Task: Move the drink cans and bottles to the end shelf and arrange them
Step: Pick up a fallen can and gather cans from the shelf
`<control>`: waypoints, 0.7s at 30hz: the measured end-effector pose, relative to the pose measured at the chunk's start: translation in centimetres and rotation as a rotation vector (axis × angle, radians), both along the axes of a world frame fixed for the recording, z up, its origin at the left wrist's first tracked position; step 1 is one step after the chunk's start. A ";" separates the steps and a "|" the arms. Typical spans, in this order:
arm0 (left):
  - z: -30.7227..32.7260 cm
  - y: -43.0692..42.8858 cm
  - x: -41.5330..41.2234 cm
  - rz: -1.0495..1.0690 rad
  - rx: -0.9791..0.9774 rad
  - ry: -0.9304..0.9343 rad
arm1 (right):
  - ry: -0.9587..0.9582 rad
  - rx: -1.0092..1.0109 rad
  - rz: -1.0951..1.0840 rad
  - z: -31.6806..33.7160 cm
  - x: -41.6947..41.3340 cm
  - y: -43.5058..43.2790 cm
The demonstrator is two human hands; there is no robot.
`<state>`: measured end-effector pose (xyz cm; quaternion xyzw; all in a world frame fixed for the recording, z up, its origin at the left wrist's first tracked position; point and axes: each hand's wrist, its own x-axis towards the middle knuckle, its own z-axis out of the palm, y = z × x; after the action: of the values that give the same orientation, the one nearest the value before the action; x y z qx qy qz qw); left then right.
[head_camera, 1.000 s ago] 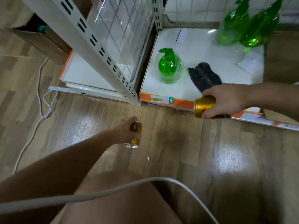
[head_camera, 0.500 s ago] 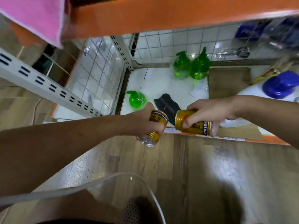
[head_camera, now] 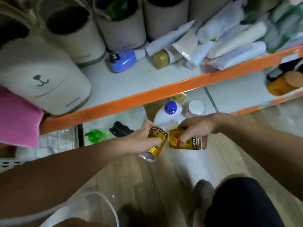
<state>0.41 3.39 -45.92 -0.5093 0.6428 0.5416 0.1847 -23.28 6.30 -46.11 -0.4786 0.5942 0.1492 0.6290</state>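
Note:
My left hand [head_camera: 144,139] grips a gold drink can [head_camera: 155,144], tilted with its silver end pointing down toward me. My right hand [head_camera: 195,128] grips a second gold can [head_camera: 183,141] lying roughly sideways. The two cans nearly touch, held in front of the orange-edged shelf [head_camera: 147,94] and above the wooden floor. Behind the hands, on the bottom shelf, stands a white bottle with a blue cap [head_camera: 170,108], partly hidden by my fingers.
The upper shelf carries plush bear-faced bins [head_camera: 41,79], a blue pouch [head_camera: 123,60], and wrapped white packs [head_camera: 229,43]. A green pump bottle [head_camera: 96,135] and a black cloth [head_camera: 120,129] lie on the bottom shelf. Pink fabric [head_camera: 16,118] hangs left. A white cable [head_camera: 105,200] crosses below.
The view has tilted up, so the upper shelf now fills the top. Both hands rose and came together, bringing the two cans almost into contact.

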 end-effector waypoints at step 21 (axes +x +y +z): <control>33.0 7.1 -7.5 0.538 0.240 0.316 | -0.379 -0.043 -0.788 32.9 -8.2 13.7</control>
<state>-7.09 10.48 -12.96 -0.5452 0.4376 0.7150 -0.0082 -31.44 19.96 -13.22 -0.2474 0.6083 -0.2050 0.7258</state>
